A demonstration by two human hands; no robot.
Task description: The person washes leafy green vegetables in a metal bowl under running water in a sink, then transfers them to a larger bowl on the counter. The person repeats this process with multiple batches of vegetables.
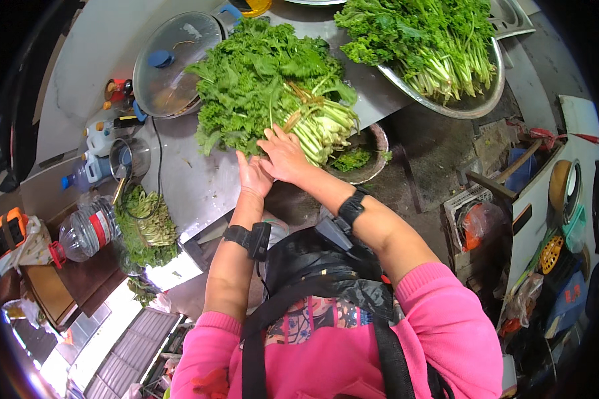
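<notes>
A large bundle of leafy greens [274, 75] lies on a metal table [184, 184], its pale cut stems [332, 122] facing right. Brownish strands [299, 102] cross the stems, and part of them looks wrapped around the bundle. My right hand [285, 157] is at the bundle's near side, fingers spread and fingertips against the stems and lower leaves. Just left of it, my left hand [255, 177] is turned partly palm up by the leaf edge. The two hands overlap at the fingers, so some of the left fingers are hidden. Neither visibly grips anything.
Another pile of greens [429, 45] fills a metal basin [479, 110] at upper right. Below the table's right edge stands a bowl [377, 167] with leaf scraps. A lidded pot [174, 60], a metal cup [130, 157] with a cord, and a smaller greens bundle [149, 224] are leftward.
</notes>
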